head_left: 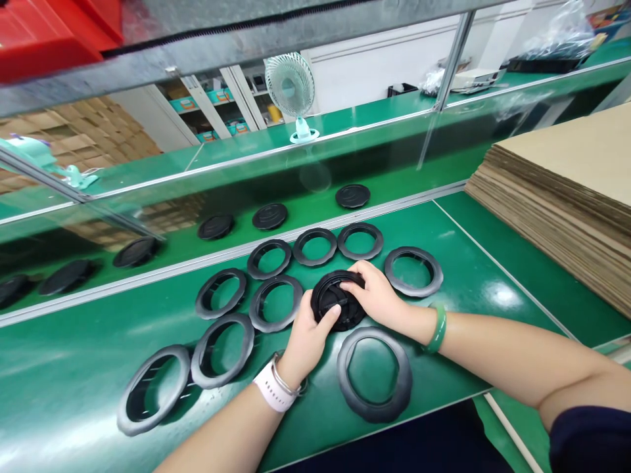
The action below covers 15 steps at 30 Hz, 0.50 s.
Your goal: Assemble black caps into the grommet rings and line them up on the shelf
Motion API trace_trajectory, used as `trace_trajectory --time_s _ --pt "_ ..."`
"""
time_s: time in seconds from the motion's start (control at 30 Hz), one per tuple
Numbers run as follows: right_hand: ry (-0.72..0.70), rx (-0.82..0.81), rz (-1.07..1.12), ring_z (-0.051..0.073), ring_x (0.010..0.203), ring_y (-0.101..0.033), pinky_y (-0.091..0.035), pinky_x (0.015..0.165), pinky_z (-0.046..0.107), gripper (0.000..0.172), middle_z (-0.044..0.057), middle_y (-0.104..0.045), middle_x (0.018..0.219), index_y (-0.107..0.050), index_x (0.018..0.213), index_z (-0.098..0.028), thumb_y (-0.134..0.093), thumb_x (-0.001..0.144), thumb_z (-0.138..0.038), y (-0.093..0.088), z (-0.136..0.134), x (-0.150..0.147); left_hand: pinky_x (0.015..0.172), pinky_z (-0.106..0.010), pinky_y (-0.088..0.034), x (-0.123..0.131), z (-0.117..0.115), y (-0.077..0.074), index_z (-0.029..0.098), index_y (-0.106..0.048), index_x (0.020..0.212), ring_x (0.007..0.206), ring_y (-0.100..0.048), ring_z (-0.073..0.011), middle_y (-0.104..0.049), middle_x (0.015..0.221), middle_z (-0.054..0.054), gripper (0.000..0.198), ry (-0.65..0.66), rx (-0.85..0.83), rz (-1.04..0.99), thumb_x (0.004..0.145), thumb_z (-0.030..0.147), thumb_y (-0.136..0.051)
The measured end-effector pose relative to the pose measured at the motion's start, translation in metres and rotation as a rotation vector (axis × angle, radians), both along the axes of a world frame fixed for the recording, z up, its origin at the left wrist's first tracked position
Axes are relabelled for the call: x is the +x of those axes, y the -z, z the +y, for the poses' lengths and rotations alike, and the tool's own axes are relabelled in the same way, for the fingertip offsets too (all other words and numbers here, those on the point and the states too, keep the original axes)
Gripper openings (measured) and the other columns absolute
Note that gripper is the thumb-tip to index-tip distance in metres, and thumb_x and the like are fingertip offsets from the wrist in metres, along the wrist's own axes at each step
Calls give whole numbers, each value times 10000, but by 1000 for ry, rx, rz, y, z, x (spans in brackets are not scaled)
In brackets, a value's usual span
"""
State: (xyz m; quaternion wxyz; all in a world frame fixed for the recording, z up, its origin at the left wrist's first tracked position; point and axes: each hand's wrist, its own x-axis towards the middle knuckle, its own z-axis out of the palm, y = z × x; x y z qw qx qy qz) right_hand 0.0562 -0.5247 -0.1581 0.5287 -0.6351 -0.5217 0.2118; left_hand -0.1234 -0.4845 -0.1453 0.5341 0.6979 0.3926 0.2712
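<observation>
Between both hands is a round black plastic part (331,297) with ribs or vanes inside its rim. My left hand (311,328) grips its left edge, with the thumb laid over the front. From the upper right, my right hand (372,293) closes on the rim, its thumb reaching to the middle. The part is tilted toward me, and its far side is hidden. Just below it lies a dark grey ring (349,394) on the green table. Another grey ring (417,289) rests right of my right hand.
Several more grey rings (221,378) lie left of and behind my hands. A moving green belt or channel behind a metal rail (207,263) carries several black discs (269,216). Stacked cardboard sheets (557,217) stand at the right. A small fan (290,85) is beyond, and a metal shelf edge (197,56) hangs overhead.
</observation>
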Motion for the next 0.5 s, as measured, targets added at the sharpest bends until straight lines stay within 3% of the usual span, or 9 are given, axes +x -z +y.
trace_trajectory --time_s 0.07,0.13,0.27,0.5 --pt "-1 -55 36 191 842 -569 -464 792 347 97 14 -610 873 -556 833 -200 -651 847 -214 -3 -1 0 957 -368 -462 1 0 0 200 -536 1135 1068 -581 -228 -621 1098 -48 346 -11 24 22 903 444 -613" --pt "-93 -106 108 189 879 -598 -472 823 347 121 15 -640 917 -582 913 -196 -674 843 -230 -8 -2 3 945 -362 -459 0 2 2 203 -533 1134 1050 -581 -220 -620 1086 -41 342 -24 33 27 905 446 -609" --pt "-317 -139 207 208 1027 -623 -476 935 369 429 36 -662 1090 -572 1107 -187 -798 743 -220 -17 -4 8 917 -351 -461 -1 5 4 208 -533 1109 1005 -586 -209 -621 1048 -28 335 -33 40 26 901 457 -613" --pt "-221 -176 139 204 1004 -635 -483 936 381 444 18 -676 1061 -581 1091 -194 -788 703 -129 -15 -4 3 902 -350 -465 -1 4 2 202 -546 1093 995 -596 -214 -621 1040 -33 321 -48 95 72 891 437 -630"
